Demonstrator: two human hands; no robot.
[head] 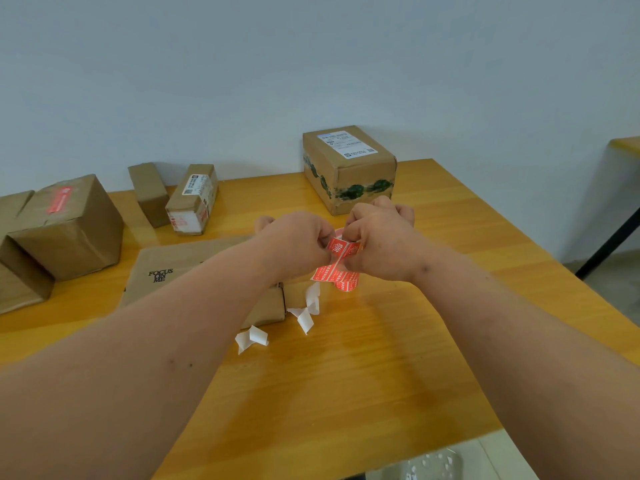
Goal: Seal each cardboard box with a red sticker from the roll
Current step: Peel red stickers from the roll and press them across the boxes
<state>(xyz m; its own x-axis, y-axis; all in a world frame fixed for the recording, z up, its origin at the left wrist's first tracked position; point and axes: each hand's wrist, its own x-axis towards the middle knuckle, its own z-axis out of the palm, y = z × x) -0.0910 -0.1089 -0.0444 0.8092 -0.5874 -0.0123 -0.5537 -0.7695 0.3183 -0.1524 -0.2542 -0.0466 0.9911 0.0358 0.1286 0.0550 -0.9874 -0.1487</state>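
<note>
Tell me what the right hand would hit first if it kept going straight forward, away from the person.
Most likely the box with green tape, which sits just beyond the right hand by the wall. Depth from a single head view is uncertain, so the hand might pass above it.

"FOCUS ON ME" is printed in black on the flat brown cardboard box (173,268) lying at centre left. White shipping labels are borne by the large green-taped cardboard box (348,168) and the small oblong cardboard box (192,199); their print cannot be read.
</note>
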